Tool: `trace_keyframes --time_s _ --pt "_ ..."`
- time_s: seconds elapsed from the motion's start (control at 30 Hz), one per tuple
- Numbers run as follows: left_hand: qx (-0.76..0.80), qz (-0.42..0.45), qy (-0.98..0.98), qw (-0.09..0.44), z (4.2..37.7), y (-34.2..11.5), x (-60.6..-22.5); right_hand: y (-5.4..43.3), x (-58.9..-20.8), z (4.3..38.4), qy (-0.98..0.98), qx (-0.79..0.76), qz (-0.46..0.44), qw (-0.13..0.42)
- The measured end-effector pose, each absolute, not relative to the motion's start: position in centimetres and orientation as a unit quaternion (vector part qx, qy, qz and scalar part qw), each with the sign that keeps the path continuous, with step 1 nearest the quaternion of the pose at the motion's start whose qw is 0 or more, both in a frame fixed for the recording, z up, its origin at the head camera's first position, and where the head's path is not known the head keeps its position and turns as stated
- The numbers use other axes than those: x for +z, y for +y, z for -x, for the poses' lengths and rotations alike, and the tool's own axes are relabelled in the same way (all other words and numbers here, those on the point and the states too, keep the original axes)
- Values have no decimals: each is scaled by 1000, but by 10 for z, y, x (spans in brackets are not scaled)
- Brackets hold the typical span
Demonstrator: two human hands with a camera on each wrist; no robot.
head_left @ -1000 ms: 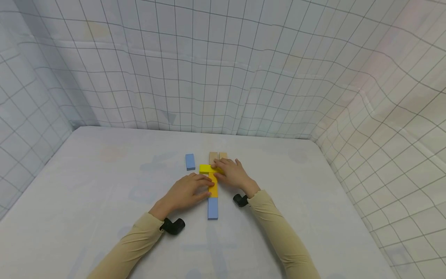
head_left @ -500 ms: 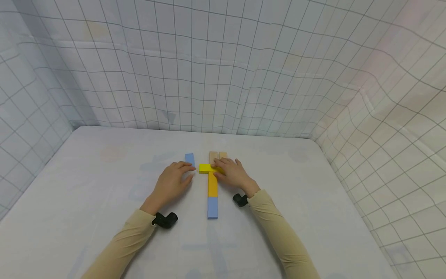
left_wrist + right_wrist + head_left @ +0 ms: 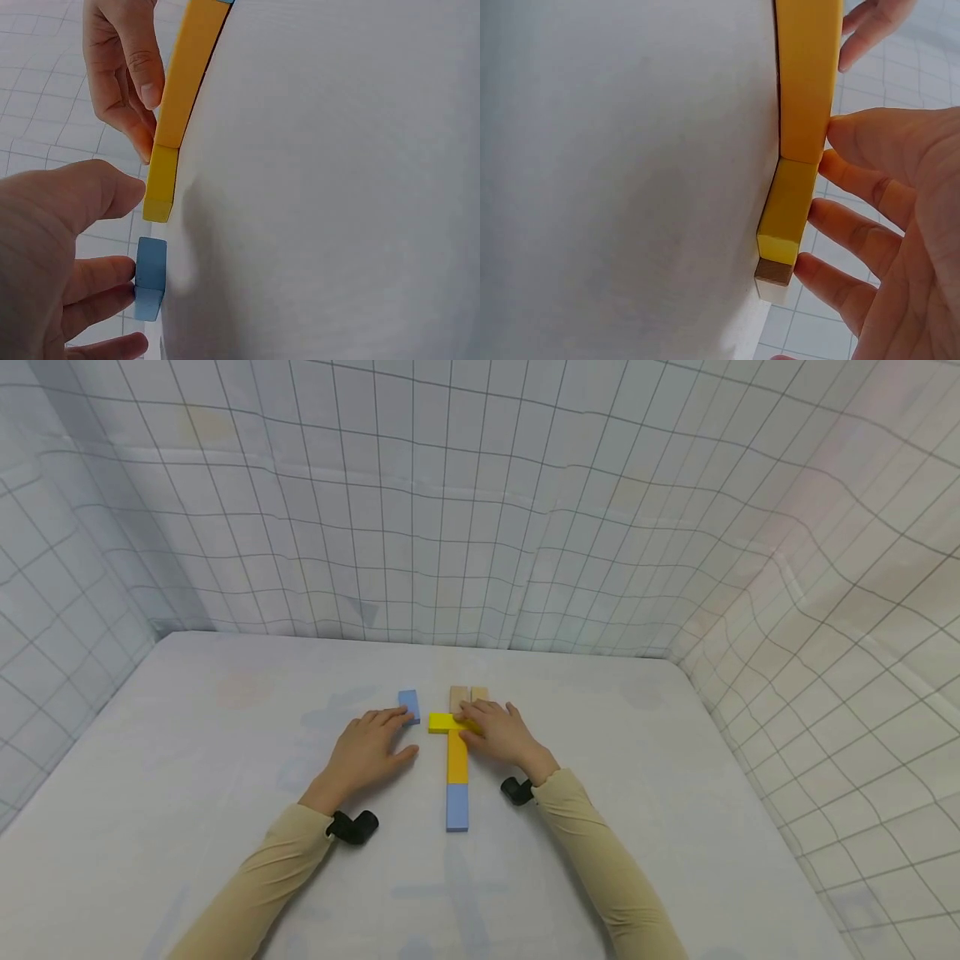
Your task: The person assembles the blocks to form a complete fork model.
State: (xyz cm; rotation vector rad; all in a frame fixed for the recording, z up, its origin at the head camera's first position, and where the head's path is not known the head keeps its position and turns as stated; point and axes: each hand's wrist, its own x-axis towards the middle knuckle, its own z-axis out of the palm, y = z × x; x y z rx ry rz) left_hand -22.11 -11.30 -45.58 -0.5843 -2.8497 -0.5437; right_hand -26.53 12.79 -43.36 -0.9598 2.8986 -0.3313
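My left hand (image 3: 362, 750) reaches to a loose blue block (image 3: 408, 698). In the left wrist view its fingertips touch that block (image 3: 151, 264), while the thumb stands apart from it. My right hand (image 3: 498, 733) rests its fingertips on a yellow block (image 3: 441, 723) lying crosswise and on the upper part of an orange block (image 3: 457, 758). Below the orange block, end to end, lies a second blue block (image 3: 457, 808). The right hand's fingers are spread and not wrapped round anything; they hide the yellow block's right end.
Two plain wooden blocks (image 3: 459, 697) lie side by side behind the yellow block, partly covered by the right fingers. All stand on a white-covered table (image 3: 615, 827). A grid-patterned white curtain (image 3: 465, 527) rises behind the table and along both sides.
My left hand has left the orange block and moved left and away from me to the loose blue block. The right hand has stayed in place.
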Motion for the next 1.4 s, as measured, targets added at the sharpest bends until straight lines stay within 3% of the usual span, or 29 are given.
trace_keyframes --time_s 0.73,1.4 --pt "-177 197 -964 26 243 -103 -446 128 -435 266 943 -101 315 31" --pt "-184 216 -959 10 255 -94 -446 129 -435 267 941 -101 320 34"
